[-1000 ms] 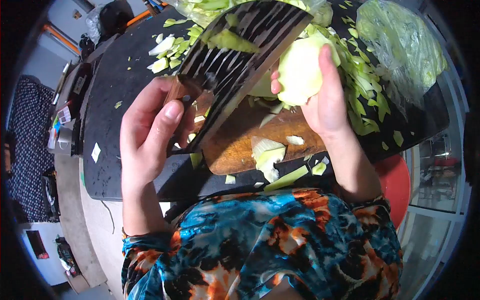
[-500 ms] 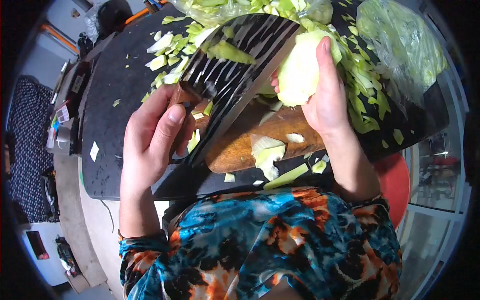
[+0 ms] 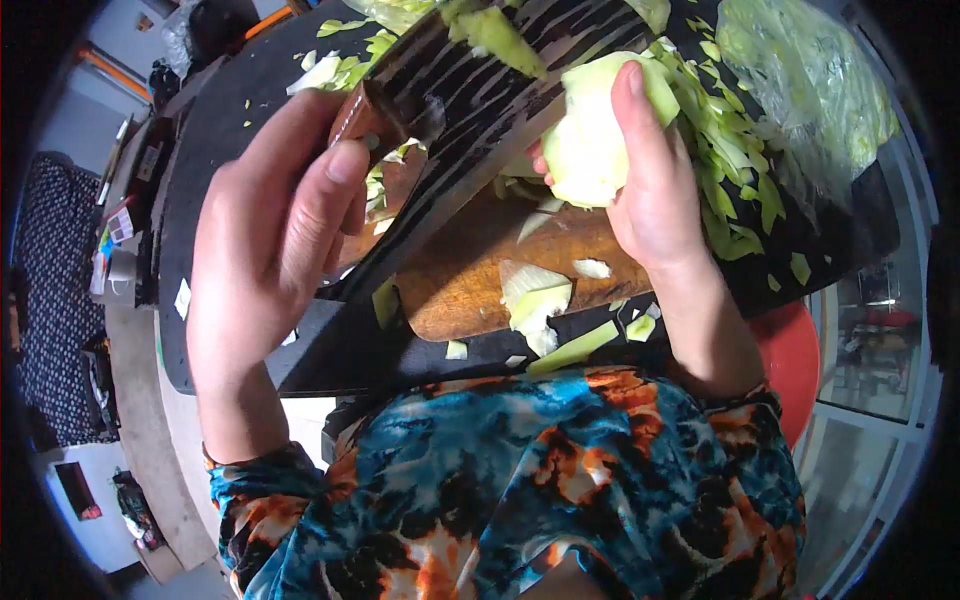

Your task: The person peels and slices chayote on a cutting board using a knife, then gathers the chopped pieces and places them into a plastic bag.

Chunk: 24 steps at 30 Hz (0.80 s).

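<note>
Gripping cleaver w/ your L hand, left of board; R hand fingers curled round veg chunk over it.

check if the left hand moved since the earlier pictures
Yes; against the wooden board, the left hand has shifted up and leftward in the view.

In your left hand, the knife handle looks like smooth brown wood with a metal rivet; the blade is dark, glossy metal, streaked across. The vegetable piece in your right hand looks smooth and moist. Below your hands lies a worn wooden board; beyond your right hand, a crinkled, shiny clear plastic bag. Your patterned shirt is soft cloth with a faint sheen.
</note>
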{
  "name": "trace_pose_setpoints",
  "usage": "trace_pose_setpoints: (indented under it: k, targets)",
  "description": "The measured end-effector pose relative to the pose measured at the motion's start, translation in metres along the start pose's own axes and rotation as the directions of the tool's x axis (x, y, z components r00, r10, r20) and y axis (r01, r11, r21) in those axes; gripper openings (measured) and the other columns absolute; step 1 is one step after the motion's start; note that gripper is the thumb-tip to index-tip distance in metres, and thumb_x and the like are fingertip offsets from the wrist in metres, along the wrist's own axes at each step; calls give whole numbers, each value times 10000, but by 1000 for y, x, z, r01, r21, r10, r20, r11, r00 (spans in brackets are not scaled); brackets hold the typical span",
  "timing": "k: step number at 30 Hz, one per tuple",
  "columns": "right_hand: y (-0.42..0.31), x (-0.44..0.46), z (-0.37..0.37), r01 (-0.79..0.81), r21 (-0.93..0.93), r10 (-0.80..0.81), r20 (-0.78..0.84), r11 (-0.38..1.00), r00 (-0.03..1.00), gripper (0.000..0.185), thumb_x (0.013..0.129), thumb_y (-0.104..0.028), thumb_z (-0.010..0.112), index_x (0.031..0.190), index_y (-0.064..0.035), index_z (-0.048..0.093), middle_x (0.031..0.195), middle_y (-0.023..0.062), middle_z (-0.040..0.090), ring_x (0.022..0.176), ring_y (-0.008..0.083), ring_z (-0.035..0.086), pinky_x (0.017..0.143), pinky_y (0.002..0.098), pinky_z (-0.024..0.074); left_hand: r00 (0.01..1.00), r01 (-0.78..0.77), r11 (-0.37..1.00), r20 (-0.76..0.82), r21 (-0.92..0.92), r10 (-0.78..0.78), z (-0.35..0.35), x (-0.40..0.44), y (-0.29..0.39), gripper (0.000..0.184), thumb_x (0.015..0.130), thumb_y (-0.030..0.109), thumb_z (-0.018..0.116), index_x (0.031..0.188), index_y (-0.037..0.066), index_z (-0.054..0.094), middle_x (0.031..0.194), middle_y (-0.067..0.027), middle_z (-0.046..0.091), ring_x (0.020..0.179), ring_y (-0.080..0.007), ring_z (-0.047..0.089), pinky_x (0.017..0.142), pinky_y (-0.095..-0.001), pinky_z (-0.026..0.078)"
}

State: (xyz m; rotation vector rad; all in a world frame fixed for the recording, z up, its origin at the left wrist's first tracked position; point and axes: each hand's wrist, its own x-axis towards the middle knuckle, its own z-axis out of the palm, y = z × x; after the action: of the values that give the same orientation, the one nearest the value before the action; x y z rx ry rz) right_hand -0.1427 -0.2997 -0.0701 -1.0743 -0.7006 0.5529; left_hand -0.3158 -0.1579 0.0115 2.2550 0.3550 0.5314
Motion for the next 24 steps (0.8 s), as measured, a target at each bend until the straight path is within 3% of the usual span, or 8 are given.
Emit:
trace_pose_setpoints:
  k: [2, 5, 6, 8, 11, 14, 20, 24]
  targets:
    - [-4, -2, 6, -8, 71, 10, -37, 997, 999, 403, 908, -444, 523, 931, -47, 592, 791, 26, 605, 650, 93, 603, 562, 225, 487, 998, -68, 997, -4, 36, 69, 0, 3, -5, 260, 948, 253, 490, 986, 0, 532, 618, -4, 469, 532, -56, 419, 480, -215, 336]
    - [0, -1, 8, 1, 88, 5, -62, 996, 998, 482, 910, -514, 462, 1055, -59, 530, 853, 41, 590, 724, 158, 623, 631, 316, 530, 1000, 8, 997, -17, -71, -10, 14, 1, -8, 265, 954, 254, 478, 1004, -3, 521, 620, -20, 493, 535, -60, 460, 481, -222, 370]
    - [1, -1, 9, 5, 107, 3, -75, 994, 997, 472, 911, -511, 465, 1057, -67, 532, 863, 28, 584, 743, 140, 611, 641, 304, 522, 997, 74, 996, 19, -51, -73, 14, 0, -10, 255, 957, 248, 472, 1000, 1, 517, 615, -14, 499, 517, -59, 457, 466, -215, 360]
    - [4, -3, 12, 11, 141, 3, -102, 990, 995, 452, 912, -505, 472, 1060, -82, 536, 883, 3, 572, 780, 105, 587, 660, 279, 505, 997, 62, 991, 62, -117, -55, 22, -3, -19, 374, 976, 324, 404, 1092, -19, 499, 644, 25, 443, 498, -20, 361, 435, -173, 255]
    - [6, -2, 19, 82, 201, -45, -181, 976, 982, 375, 921, -441, 506, 936, -74, 585, 769, -23, 546, 646, 41, 511, 537, 196, 414, 996, 85, 969, 55, -233, -74, 30, -8, -21, 370, 978, 335, 400, 1077, -8, 497, 649, 20, 460, 492, -19, 369, 426, -167, 260]
    - [9, -4, 17, 68, 216, -38, -140, 974, 989, 411, 921, -497, 467, 1061, -118, 544, 863, -40, 541, 772, 39, 518, 651, 214, 431, 995, 96, 953, 33, -288, -90, 39, -12, -24, 341, 977, 327, 407, 1072, 13, 499, 691, 18, 495, 505, -16, 402, 429, -150, 296]
    - [25, 2, 12, 102, 342, -20, -236, 934, 972, 423, 918, -513, 461, 1044, -118, 546, 856, -39, 535, 774, 45, 512, 661, 222, 425, 988, 150, 893, 36, -424, -149, 50, -12, -22, 312, 986, 305, 386, 1051, 20, 496, 673, 10, 500, 480, -27, 424, 427, -163, 307]
    - [24, 7, 29, 174, 278, -69, -349, 945, 934, 434, 924, -509, 449, 1037, -101, 545, 868, -24, 542, 787, 67, 518, 693, 239, 427, 991, 137, 878, 72, -460, -117, 51, -6, -22, 277, 997, 270, 361, 992, 26, 492, 641, 5, 483, 474, -43, 415, 434, -178, 322]
